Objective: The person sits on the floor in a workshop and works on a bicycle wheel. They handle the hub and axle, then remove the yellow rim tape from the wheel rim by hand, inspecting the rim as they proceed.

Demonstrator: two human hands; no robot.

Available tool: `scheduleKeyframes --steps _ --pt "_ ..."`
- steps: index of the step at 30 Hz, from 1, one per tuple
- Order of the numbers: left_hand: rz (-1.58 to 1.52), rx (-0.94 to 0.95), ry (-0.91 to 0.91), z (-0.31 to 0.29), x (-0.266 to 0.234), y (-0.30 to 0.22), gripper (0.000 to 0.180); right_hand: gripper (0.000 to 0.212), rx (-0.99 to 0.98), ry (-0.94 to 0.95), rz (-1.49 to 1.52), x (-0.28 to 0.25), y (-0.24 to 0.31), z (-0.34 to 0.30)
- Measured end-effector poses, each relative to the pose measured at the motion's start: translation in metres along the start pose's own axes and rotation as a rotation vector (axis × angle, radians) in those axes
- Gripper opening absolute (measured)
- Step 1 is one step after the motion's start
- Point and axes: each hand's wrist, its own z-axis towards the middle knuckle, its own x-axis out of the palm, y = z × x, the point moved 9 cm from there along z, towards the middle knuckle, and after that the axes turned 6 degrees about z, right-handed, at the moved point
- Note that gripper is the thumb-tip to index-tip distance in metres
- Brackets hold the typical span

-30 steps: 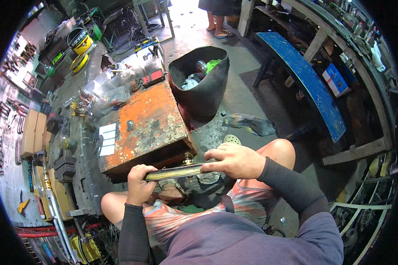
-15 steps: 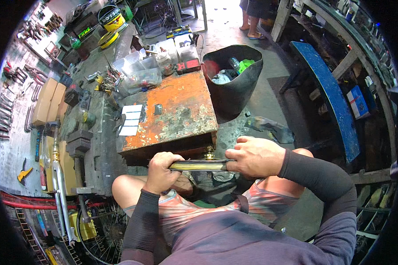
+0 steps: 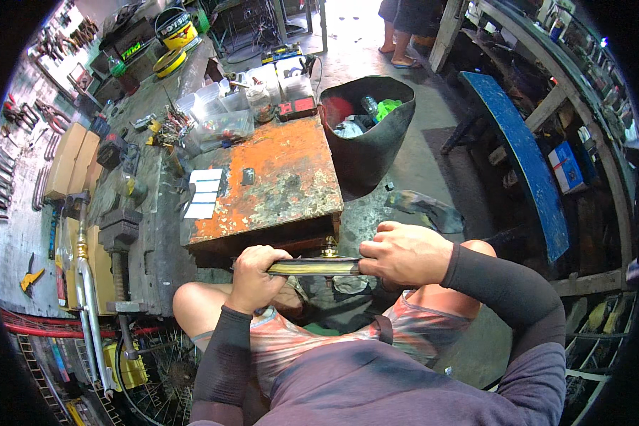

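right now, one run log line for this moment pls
left hand: grips left end of flat metal bar | right hand: grips right end | bar: level over lap, front of orange table

Metal bar (image 3: 312,267), centre frame: dull brass-toned, smooth, faint sheen; brass-coloured fitting on top.
Table top (image 3: 277,184), centre: metal, orange paint worn and flaking, rough grey patches.
Paper slips (image 3: 203,193), left of centre: white, matt.
Bin (image 3: 369,153), upper centre: black rubber-like, matt.
Bench (image 3: 525,163), right: wood, blue paint, scuffed.
Sleeves (image 3: 504,291): dark stretch cloth, matt.
Containers (image 3: 224,117), upper left: clear plastic, glossy.
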Motion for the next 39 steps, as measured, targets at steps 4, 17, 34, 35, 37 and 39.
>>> scheduleKeyframes --steps 4,17,34,35,37,39 --pt "0.006 0.000 0.004 0.002 0.000 -0.003 0.023 0.027 -0.004 -0.013 0.018 0.001 -0.001 -0.002" --pt "-0.004 -0.002 0.006 0.005 0.002 -0.005 0.022 0.020 0.032 -0.085 0.099 0.000 -0.008 -0.010" --pt "-0.009 -0.025 -0.004 0.007 0.001 0.004 0.020 0.064 0.033 -0.281 0.412 -0.003 -0.029 -0.035" --pt "-0.014 -0.031 -0.002 0.007 0.001 0.004 0.020 0.065 0.014 -0.270 0.333 -0.003 -0.026 -0.035" --pt "-0.021 -0.037 -0.002 0.008 0.002 0.004 0.020 0.066 -0.023 -0.247 0.175 -0.002 -0.021 -0.034" --pt "-0.020 -0.034 0.004 0.008 0.003 0.005 0.020 0.057 -0.049 -0.206 0.094 0.002 -0.022 -0.031"
